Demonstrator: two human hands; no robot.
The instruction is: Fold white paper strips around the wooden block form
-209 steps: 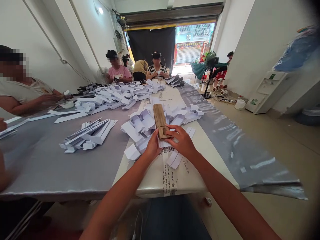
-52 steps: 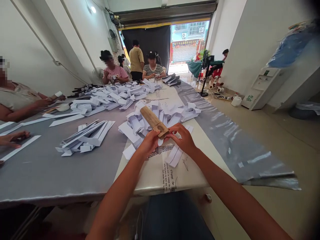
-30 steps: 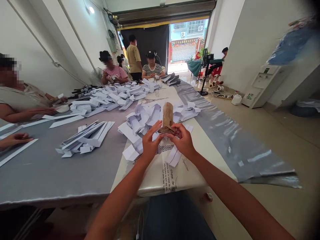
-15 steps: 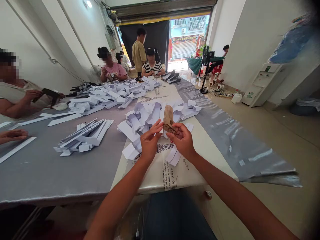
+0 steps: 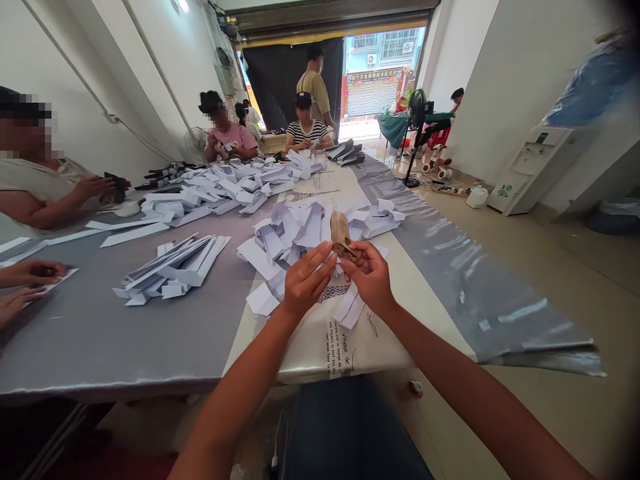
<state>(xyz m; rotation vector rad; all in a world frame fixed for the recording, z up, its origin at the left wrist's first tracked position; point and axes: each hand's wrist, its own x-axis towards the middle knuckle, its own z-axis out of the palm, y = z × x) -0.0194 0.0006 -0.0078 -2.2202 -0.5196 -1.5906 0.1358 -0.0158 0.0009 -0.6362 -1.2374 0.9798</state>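
Wooden block (image 5: pixel 341 233) between left hand (image 5: pixel 306 280), right hand (image 5: pixel 371 275)

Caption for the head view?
Left hand and right hand meet at the near end of a wooden block, over white paper pieces.

both hands up over the table (image 5: pixel 150 347), right hand (image 5: pixel 371 277) pinching the near end of a wooden block (image 5: pixel 341 235), left hand (image 5: pixel 306 280) touching it from the other side, heaps of folded white paper pieces (image 5: pixel 300 230) right behind

Small workshop, long table (image 5: pixel 150 340) heaped with paper strips (image 5: pixel 175 270), seated workers (image 5: pixel 225 137)
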